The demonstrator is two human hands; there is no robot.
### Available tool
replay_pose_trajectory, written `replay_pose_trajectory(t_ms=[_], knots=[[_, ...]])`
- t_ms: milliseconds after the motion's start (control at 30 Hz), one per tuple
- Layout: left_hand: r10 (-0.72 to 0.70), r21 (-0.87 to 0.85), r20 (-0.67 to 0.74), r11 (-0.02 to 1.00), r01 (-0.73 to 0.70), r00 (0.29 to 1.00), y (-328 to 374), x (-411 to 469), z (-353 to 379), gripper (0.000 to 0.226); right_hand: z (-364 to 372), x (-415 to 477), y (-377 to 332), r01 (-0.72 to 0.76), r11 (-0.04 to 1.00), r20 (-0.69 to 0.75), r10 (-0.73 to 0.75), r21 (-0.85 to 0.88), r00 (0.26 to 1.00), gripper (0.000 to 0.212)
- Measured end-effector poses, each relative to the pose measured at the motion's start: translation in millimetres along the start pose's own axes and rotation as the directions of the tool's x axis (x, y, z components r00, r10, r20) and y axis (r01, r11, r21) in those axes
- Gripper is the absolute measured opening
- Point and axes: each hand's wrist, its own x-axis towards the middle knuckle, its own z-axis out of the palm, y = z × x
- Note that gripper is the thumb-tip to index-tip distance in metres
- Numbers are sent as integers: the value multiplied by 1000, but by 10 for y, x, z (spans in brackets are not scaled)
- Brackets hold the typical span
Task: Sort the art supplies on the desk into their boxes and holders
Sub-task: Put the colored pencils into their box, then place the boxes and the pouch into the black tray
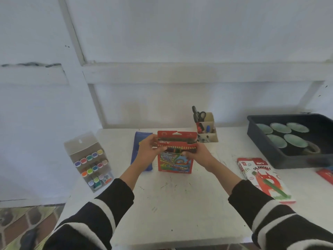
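Note:
A red colour pencil box (173,164) stands upright on the white desk (173,204) at its middle, with its top flap raised. My left hand (148,148) grips the box's upper left edge. My right hand (195,153) grips the upper right side near the opening, where a row of pencil ends shows. A blue pouch (141,152) lies flat just left of the box, partly behind my left hand. An oil pastels box (262,179) lies flat to the right.
A clear marker case (90,161) with coloured caps stands at the desk's left edge. A cardboard holder (207,129) with scissors and pens sits at the back. A dark tray (281,154) with round green dishes fills the right back. A red item (326,175) lies at the far right.

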Motion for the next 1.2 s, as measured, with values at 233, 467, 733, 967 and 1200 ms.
replay_pose_trajectory(t_ms=[233, 467, 733, 967, 1200], knots=[[-27, 48, 42, 999, 25, 999, -131, -21, 17, 20, 67, -45, 63, -3, 999, -123, -3, -54, 992, 32], [-267, 78, 64, 962, 262, 961, -325, -245, 101, 34, 93, -280, 118, -193, 964, -66, 184, -182, 981, 56], [-517, 210, 61, 843, 495, 854, -720, -613, 310, 44, 168, -624, 520, -283, 883, -34, 291, -374, 956, 56], [-397, 515, -115, 760, 396, 911, -666, -663, 491, 60, 194, -839, 653, -331, 923, -360, 246, -197, 900, 46], [-151, 399, -21, 905, 147, 988, -452, -879, 980, 32, -153, -1460, 731, -258, 948, -611, 316, 184, 726, 27]])
